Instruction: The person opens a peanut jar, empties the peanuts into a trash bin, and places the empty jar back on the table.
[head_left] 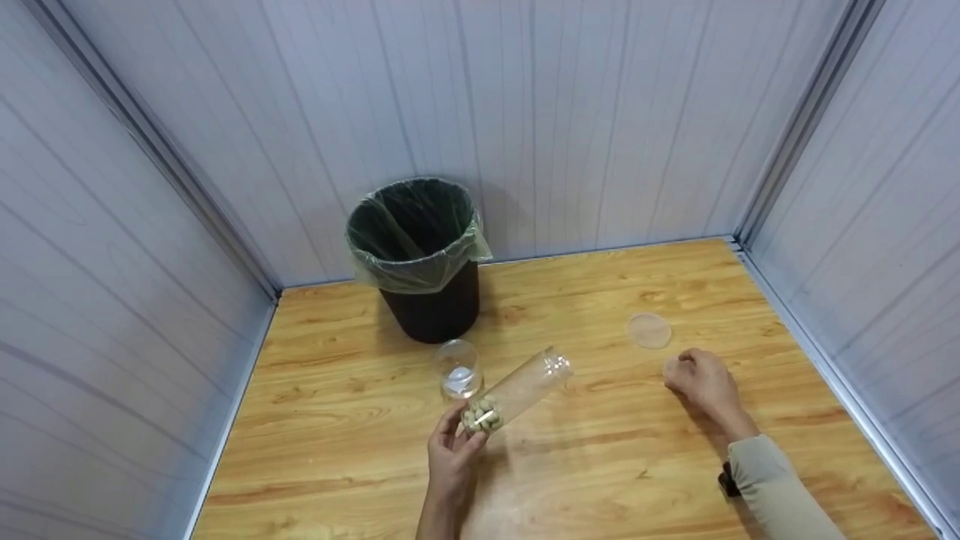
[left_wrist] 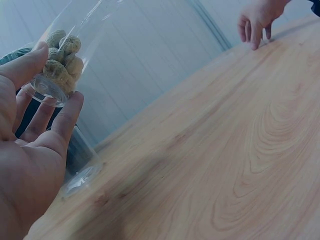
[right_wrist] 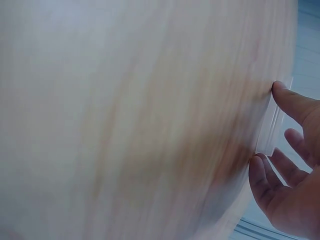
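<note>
Lower centre, the left hand grips a tilted jar; overtipping could spill the nuts. At right, the right hand pinches a lid edgewise, risking a slip.

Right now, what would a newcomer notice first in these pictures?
Probably the black bin with its pale liner, near the back wall. Next, the clear jar of nuts, tilted in the left hand above the table. Farther right, the right hand holds a clear lid.
</note>
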